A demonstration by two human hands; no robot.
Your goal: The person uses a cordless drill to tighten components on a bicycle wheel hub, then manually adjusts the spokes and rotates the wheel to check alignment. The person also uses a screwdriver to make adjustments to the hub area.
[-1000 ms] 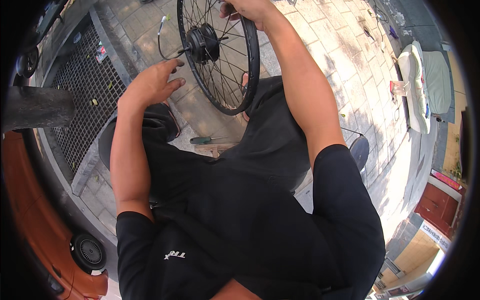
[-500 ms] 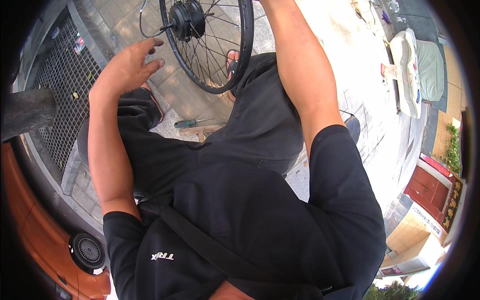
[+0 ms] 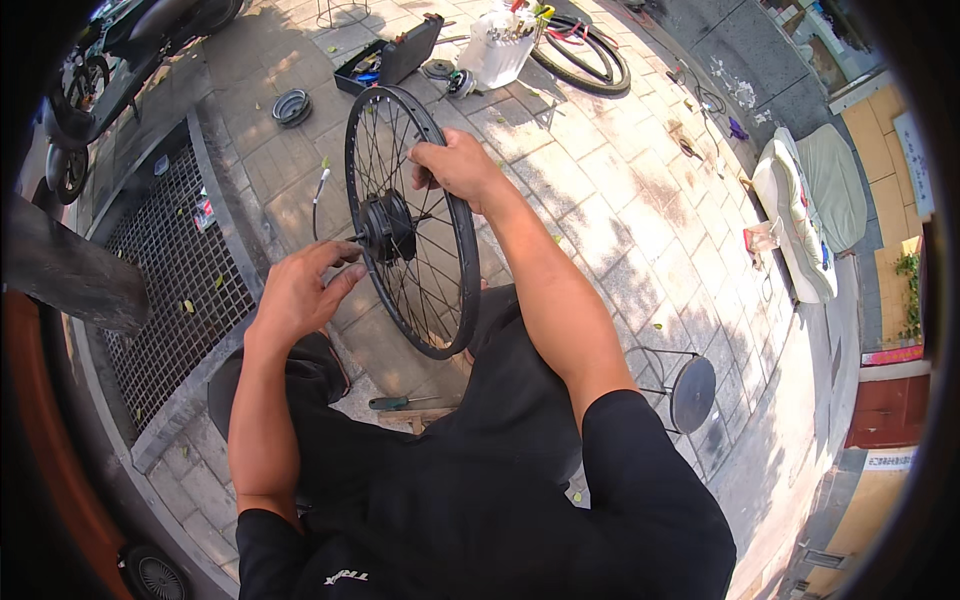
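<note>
A black spoked bicycle wheel (image 3: 462, 300) with a dark hub motor (image 3: 390, 226) stands tilted before me, without a tyre. My right hand (image 3: 458, 172) is closed around its rim on the upper right side, fingertips curled inside by the spokes. At the hub's left end, my left hand (image 3: 305, 290) has its index finger and thumb reaching to the axle, with a gap between them. A short cable (image 3: 316, 205) with a pale connector rises from the axle. Below the wheel, a green-handled screwdriver (image 3: 390, 403) lies by a small wooden piece (image 3: 425, 415).
Farther off are an open toolbox (image 3: 365, 70), a white bucket (image 3: 495, 48), tyres (image 3: 590, 62) and a metal ring-shaped part (image 3: 292, 107). A metal grate (image 3: 180, 260) and wooden post (image 3: 80, 265) lie left; a round stool (image 3: 692, 395) stands right.
My view has tilted up, bringing the toolbox and bucket into sight. My left hand has come up to the axle end. My right hand on the rim now shows.
</note>
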